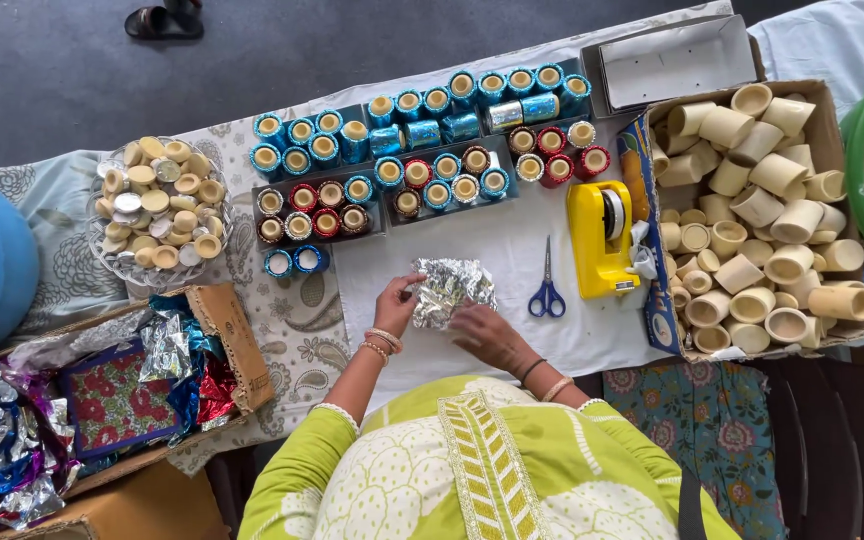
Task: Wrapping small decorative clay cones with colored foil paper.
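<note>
My left hand and my right hand both hold a crumpled sheet of silver foil on the white cloth in front of me. The left hand grips the foil's left edge; the right hand presses its lower right side. Whatever is inside the foil is hidden. Just beyond the foil stand rows of small cups wrapped in blue foil and red foil.
Blue-handled scissors and a yellow tape dispenser lie right of the foil. A cardboard box of plain cream cups is at the right. A glass dish of discs and a box of foil scraps sit left.
</note>
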